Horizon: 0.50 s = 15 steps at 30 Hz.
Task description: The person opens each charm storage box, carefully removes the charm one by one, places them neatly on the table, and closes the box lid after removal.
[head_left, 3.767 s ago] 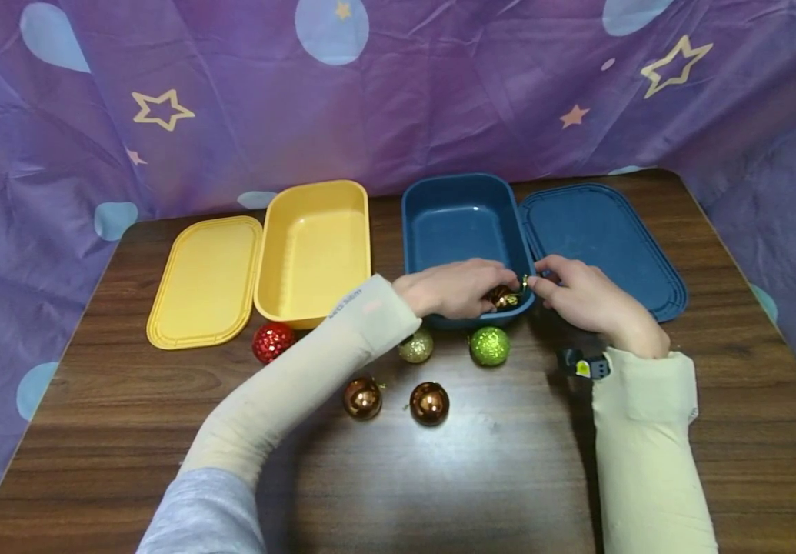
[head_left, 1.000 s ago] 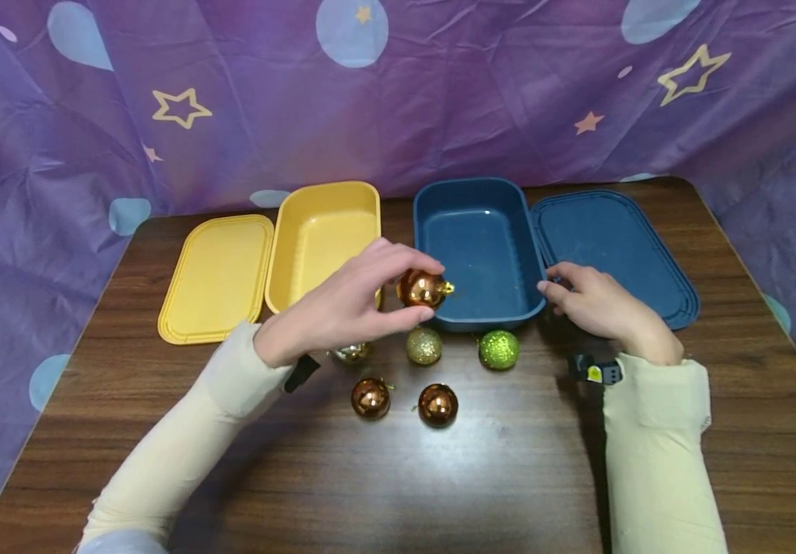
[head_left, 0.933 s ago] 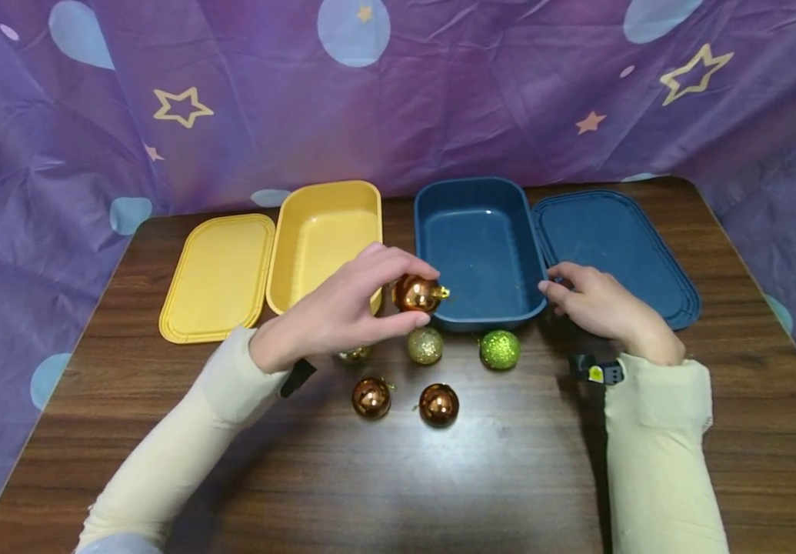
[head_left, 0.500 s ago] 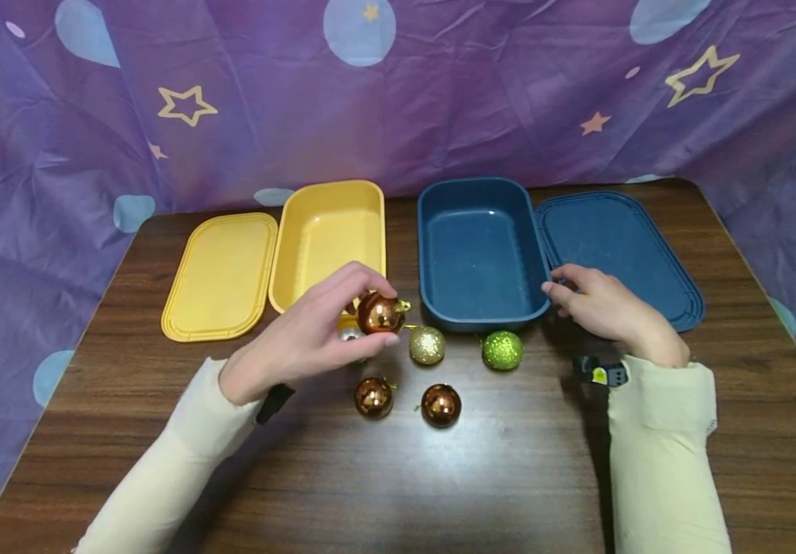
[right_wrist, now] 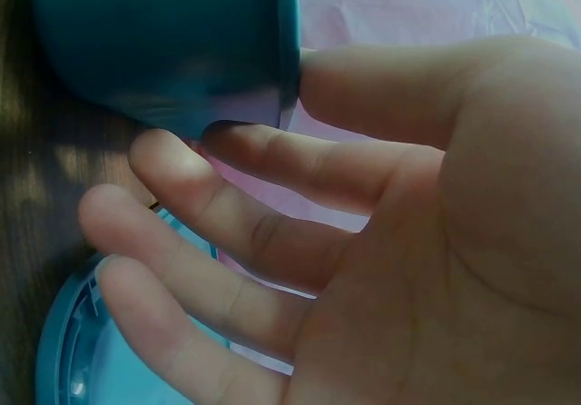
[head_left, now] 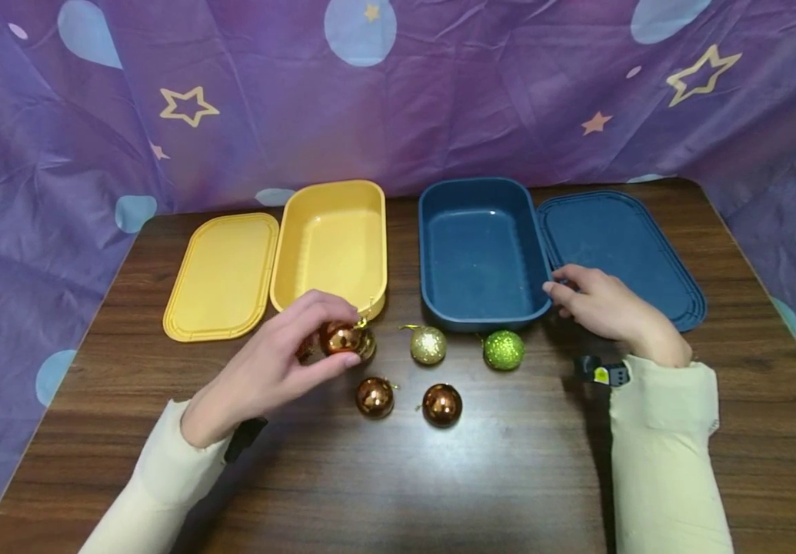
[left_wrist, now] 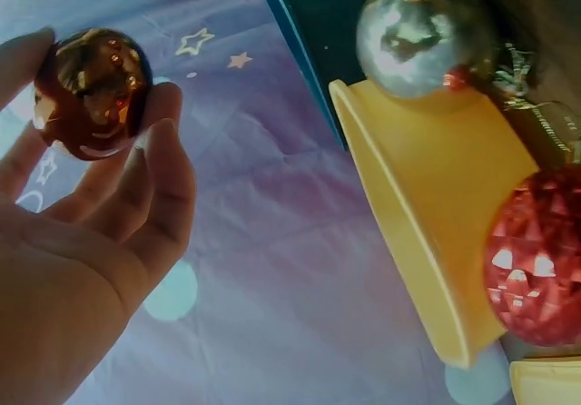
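My left hand (head_left: 266, 362) pinches a shiny brown Christmas bauble (head_left: 338, 338) between thumb and fingers, in front of the yellow box (head_left: 328, 238). The left wrist view shows this brown bauble (left_wrist: 95, 96) at the fingertips. Behind it are a shiny silvery-gold bauble (left_wrist: 408, 37) and a red faceted bauble (left_wrist: 536, 260), both mostly hidden in the head view. My right hand (head_left: 601, 304) rests at the near right corner of the blue box (head_left: 484, 265). Its thumb (right_wrist: 381, 87) meets the rim and the index fingertip lies along the outer wall, fingers loosely extended.
A gold glitter bauble (head_left: 428, 345) and a green glitter bauble (head_left: 504, 350) lie before the blue box. Two brown baubles (head_left: 374, 397) lie nearer on the wooden table (head_left: 508, 477). A yellow lid (head_left: 221, 277) and a blue lid (head_left: 619, 254) flank the boxes.
My left hand has lifted the brown bauble out of the blue box and carried it left and nearer, to the front of the yellow box. The right hand has stayed at the blue box's corner.
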Each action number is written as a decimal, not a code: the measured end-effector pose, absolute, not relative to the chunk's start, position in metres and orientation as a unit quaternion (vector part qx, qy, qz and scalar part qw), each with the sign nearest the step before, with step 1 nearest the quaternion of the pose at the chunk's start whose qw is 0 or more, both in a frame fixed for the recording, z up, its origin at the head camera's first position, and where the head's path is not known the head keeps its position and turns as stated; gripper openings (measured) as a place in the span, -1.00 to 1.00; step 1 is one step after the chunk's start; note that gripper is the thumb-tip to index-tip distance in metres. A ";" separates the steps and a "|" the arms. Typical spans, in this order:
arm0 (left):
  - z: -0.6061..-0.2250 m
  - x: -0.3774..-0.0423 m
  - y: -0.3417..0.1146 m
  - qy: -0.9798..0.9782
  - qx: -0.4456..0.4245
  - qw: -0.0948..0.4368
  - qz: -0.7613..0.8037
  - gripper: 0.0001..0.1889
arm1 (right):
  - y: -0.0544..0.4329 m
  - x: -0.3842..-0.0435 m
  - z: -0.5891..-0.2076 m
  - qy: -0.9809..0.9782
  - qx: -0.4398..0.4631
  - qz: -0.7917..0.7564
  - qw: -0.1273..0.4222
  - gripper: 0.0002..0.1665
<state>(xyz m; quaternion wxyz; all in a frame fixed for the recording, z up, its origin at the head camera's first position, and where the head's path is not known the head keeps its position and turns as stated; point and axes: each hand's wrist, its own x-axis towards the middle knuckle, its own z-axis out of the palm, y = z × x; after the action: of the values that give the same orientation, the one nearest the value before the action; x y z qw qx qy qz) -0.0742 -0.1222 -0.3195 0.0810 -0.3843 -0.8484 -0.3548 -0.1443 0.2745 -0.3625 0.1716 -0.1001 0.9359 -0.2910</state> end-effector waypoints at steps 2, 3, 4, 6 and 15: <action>-0.322 -0.071 -0.126 -0.850 -0.382 0.089 -0.352 -0.60 | 0.274 -0.144 -0.362 0.936 -0.101 -0.290 0.172 -0.42; -0.324 -0.069 -0.127 -0.851 -0.382 0.093 -0.350 -0.60 | 0.274 -0.144 -0.362 0.936 -0.102 -0.290 0.172 -0.42; -0.325 -0.067 -0.129 -0.851 -0.380 0.095 -0.349 -0.60 | 0.274 -0.144 -0.362 0.936 -0.102 -0.289 0.172 -0.43; -0.327 -0.065 -0.132 -0.853 -0.382 0.101 -0.342 -0.62 | 0.274 -0.143 -0.363 0.936 -0.103 -0.290 0.172 -0.42; -0.335 -0.055 -0.144 -0.878 -0.352 0.066 -0.317 -0.61 | 0.273 -0.142 -0.362 0.937 -0.101 -0.284 0.175 -0.42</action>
<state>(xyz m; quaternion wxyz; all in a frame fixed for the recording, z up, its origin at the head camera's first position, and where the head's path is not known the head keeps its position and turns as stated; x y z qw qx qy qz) -0.0552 -0.1438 -0.3348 0.0659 -0.3521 -0.8781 -0.3174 -0.1425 0.2731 -0.3620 0.1749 -0.1010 0.9372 -0.2845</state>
